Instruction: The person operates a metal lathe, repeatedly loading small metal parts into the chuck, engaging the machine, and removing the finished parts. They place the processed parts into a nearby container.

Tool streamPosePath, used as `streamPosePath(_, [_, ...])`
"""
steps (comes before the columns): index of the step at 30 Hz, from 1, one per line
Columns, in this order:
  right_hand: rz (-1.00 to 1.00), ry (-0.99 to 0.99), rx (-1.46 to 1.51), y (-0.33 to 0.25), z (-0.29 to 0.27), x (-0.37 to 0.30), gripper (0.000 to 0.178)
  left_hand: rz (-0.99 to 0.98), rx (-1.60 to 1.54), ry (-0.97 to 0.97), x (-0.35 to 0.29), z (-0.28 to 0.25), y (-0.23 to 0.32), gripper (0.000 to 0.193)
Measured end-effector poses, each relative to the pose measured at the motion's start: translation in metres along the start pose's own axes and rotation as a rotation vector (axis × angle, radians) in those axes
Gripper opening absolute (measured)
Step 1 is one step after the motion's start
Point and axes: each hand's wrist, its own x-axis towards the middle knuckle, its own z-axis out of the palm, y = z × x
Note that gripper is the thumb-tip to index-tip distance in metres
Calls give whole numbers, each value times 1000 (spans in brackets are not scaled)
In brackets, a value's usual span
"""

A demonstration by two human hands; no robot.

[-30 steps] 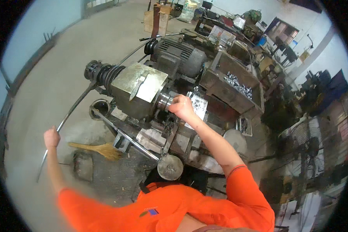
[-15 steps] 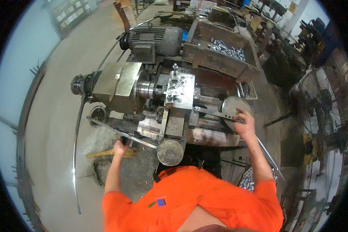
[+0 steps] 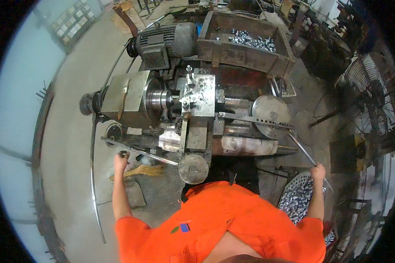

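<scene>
My right hand (image 3: pixel 318 171) is closed around a long metal lever rod (image 3: pixel 302 148), which slopes down from the end of a flat bar with holes (image 3: pixel 270 122). The bar crosses in front of a round metal disc (image 3: pixel 272 113) at the right of a lathe-like machine. On the other side, my left hand (image 3: pixel 120 162) is closed with something small and dark at its top that I cannot make out. Just above it is the end of another metal rod (image 3: pixel 138 151), which leads to a round plate (image 3: pixel 193 169). In the middle stands a tool block (image 3: pixel 199 95) facing the spindle (image 3: pixel 159 99).
A rusty metal bin (image 3: pixel 245 58) with small shiny metal parts stands behind the machine, beside an electric motor (image 3: pixel 166 43). A perforated basket (image 3: pixel 294 202) of similar parts sits below my right forearm. A straw broom (image 3: pixel 145 171) lies near my left hand. A wire-guarded fan (image 3: pixel 368 94) stands right.
My right hand has left the bar with holes and moved right and nearer, onto the lever rod. My left hand has shifted left, and the view has turned slightly.
</scene>
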Motion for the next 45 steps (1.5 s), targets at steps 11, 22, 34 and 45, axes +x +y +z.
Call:
streamPosePath(11, [-185,-135,167,-20,10,-120,32,-209,-682,374,-26,4,96,37])
streamPosePath(22, [221,-565,1046,-102,-27,-189,27,-173,-680,339,-15,12,105,29])
streamPosePath(34, [-76,-178,435,-50,-18,-135,60,-282,-569,211,-10,-2,86,36])
streamPosePath(45, [-3,251,-58,-79,-16,51,72,-271,-849,85,-2,2,72,48])
